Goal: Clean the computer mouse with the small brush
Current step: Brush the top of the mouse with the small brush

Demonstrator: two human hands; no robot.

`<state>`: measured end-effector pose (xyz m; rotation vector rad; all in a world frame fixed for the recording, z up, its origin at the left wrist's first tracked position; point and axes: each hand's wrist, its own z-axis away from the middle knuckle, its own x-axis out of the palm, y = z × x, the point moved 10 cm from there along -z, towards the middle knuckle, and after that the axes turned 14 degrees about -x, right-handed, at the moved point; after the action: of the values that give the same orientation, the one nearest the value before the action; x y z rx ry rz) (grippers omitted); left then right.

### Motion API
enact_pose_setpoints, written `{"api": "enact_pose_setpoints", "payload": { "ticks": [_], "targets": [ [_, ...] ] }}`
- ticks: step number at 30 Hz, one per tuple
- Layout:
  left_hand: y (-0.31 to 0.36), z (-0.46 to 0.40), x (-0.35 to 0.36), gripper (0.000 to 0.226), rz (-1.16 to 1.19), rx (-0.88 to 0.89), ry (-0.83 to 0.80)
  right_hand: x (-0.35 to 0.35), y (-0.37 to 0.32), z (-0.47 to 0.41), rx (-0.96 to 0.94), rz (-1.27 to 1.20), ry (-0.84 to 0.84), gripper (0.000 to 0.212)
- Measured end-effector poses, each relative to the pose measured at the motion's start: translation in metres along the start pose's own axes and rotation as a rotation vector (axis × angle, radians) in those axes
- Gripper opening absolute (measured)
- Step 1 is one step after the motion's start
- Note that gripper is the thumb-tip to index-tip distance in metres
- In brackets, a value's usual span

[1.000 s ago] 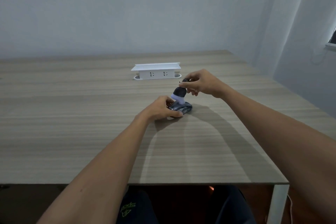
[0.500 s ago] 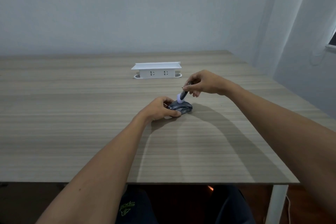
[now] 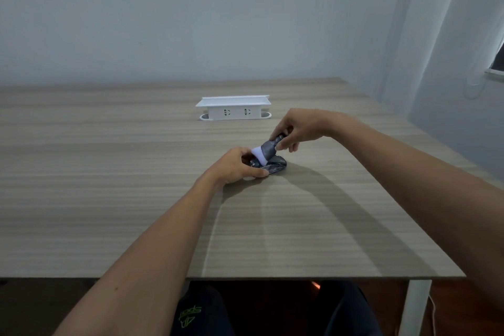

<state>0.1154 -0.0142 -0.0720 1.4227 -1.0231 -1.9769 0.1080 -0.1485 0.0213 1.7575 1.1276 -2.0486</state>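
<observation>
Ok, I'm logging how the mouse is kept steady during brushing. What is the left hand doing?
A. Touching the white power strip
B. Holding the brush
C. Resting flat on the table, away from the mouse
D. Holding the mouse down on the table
D: the left hand grips the near end of the mouse on the table, while the right hand holds the brush with its pale bristles on the mouse.
</observation>
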Motion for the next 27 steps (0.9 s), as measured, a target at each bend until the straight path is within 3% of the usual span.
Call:
{"api": "enact_pose_setpoints", "payload": {
  "ticks": [4, 17, 23, 27],
  "targets": [
    [0.003, 0.002, 0.002, 0.031, 0.0, 0.025, -0.01, -0.006, 0.0, -0.005, 0.003, -0.004, 0.02, 0.041],
    [-0.001, 0.0, 0.004, 0.045, 0.03, 0.011, -0.014, -0.016, 0.024, 0.018, 0.039, -0.19, 0.321, 0.021],
    [0.0, 0.003, 0.005, 0.039, 0.057, 0.021, -0.031, -0.013, 0.007, 0.01, -0.018, -0.176, 0.384, 0.02],
    [-0.001, 0.002, 0.002, 0.043, 0.041, 0.003, -0.007, -0.015, 0.012, 0.013, 0.024, -0.037, 0.37, 0.02]
  ]
}}
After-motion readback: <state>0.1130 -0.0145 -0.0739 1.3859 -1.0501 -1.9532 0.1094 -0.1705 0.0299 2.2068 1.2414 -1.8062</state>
